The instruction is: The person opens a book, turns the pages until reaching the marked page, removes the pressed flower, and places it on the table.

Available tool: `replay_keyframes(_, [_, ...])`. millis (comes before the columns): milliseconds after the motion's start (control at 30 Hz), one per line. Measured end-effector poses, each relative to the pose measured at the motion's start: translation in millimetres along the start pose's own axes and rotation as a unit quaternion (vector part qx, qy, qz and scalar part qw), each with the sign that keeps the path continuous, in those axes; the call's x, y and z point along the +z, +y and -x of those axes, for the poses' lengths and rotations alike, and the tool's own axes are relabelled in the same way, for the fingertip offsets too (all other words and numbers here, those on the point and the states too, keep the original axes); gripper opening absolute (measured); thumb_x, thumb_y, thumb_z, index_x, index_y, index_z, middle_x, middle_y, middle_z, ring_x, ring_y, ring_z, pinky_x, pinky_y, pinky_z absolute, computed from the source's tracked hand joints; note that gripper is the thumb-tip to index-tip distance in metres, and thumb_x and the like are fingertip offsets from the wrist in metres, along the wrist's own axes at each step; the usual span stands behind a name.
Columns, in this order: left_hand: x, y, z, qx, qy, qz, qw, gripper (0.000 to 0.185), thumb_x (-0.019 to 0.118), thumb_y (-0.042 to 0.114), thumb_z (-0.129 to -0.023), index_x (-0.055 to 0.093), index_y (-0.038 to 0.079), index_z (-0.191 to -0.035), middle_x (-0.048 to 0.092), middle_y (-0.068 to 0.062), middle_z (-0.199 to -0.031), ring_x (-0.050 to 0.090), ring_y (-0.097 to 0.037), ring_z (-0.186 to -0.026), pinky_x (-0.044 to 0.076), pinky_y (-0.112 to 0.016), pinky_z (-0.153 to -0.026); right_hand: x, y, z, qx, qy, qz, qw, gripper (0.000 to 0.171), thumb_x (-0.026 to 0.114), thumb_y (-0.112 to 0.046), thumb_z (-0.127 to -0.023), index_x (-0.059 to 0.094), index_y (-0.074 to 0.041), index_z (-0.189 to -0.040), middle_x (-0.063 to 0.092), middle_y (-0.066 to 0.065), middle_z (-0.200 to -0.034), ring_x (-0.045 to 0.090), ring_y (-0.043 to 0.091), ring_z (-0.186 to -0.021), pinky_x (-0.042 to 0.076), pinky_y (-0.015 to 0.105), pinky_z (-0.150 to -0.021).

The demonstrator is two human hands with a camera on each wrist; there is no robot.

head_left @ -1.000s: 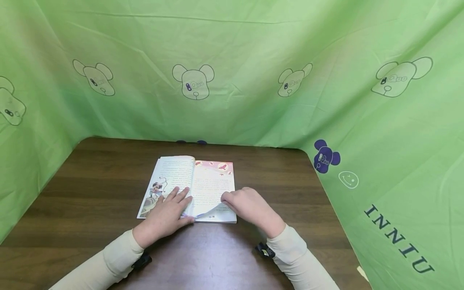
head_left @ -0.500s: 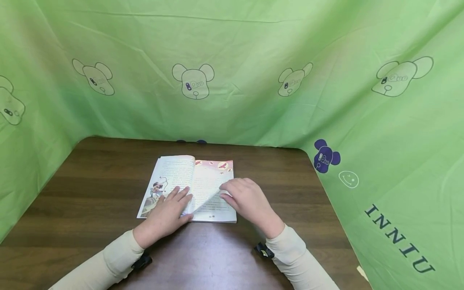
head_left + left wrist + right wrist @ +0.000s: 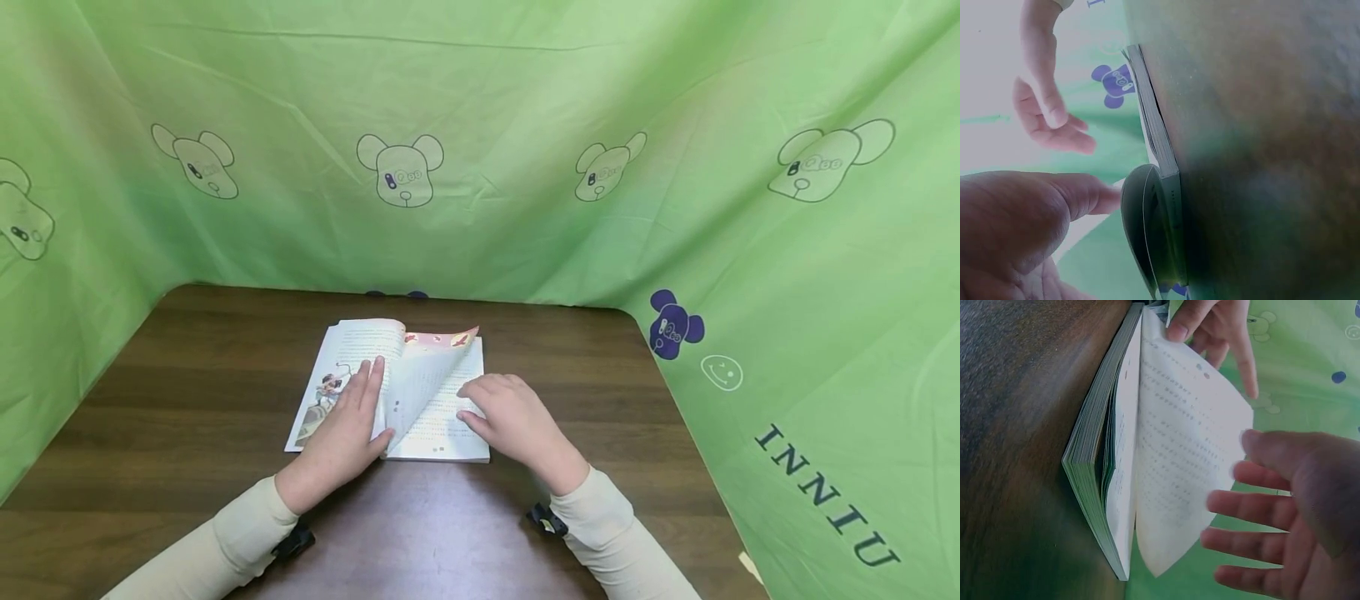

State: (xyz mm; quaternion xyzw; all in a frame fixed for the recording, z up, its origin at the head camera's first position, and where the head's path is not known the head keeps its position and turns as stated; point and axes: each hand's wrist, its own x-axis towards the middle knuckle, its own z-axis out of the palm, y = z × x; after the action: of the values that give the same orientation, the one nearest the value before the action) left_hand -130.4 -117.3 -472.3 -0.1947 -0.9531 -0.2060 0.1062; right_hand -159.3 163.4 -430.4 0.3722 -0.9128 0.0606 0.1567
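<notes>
An open picture book point(image 3: 390, 392) lies flat on the dark wooden surface point(image 3: 187, 392). The left hand point(image 3: 341, 433) rests on its left page, fingers point(image 3: 371, 379) straight. A loose page point(image 3: 427, 375) stands curled between both hands. The right hand point(image 3: 517, 421) lies beside it, fingers point(image 3: 1241, 506) relaxed and spread, gripping nothing.
</notes>
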Motion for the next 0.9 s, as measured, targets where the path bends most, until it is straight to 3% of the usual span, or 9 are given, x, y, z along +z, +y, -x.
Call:
replay_keyframes(233, [-0.3,1.1,1.2,-0.007,0.033,-0.03,0.999,0.115,0.088,0.021,-0.077,0.013,0.002,-0.163,-0.003,-0.036,-0.166,0.012,-0.058,-0.15,0.031,-0.07,-0.112,7.7,0.0,5.4,-0.017,-0.101,-0.008,0.995,0.036,0.074,-0.041,-0.093,0.072,-0.016,-0.119,0.07,0.006,-0.129,0.063,0.028,-0.124,0.044,0.053,-0.108])
replay_keyframes(467, [-3.5,3.2,4.5,-0.013,0.052,-0.093,0.9942,0.12,0.093,0.028,-0.071,0.02,0.01,-0.164,-0.012,-0.029,-0.168,0.001,-0.059,-0.151,0.022,-0.084,-0.105,11.1,-1.7,8.3,-0.017,-0.162,-0.02,0.986,0.046,0.077,-0.046,-0.088,0.07,-0.017,-0.123,0.064,0.009,-0.14,0.057,0.032,-0.133,0.04,0.057,-0.112])
replay_keyframes(700, [-7.8,4.7,5.7,0.008,-0.021,-0.082,0.9964,0.098,0.082,0.014,-0.079,0.031,0.015,-0.162,0.005,-0.023,-0.171,0.001,-0.052,-0.155,0.012,-0.082,-0.111,12.4,-3.4,10.0,-0.001,-0.2,-0.049,0.979,0.053,0.078,-0.048,-0.086,0.068,-0.016,-0.127,0.06,0.01,-0.146,0.053,0.028,-0.138,0.037,0.06,-0.113])
replay_keyframes(900, [-11.1,3.8,4.8,0.056,-0.074,-0.069,0.9933,0.077,0.068,0.004,-0.087,0.042,0.015,-0.158,0.018,-0.014,-0.171,0.012,-0.046,-0.156,0.016,-0.077,-0.114,12.0,-4.3,10.1,0.007,-0.215,-0.053,0.975,0.055,0.078,-0.049,-0.087,0.067,-0.016,-0.13,0.058,0.01,-0.148,0.052,0.027,-0.139,0.037,0.061,-0.113])
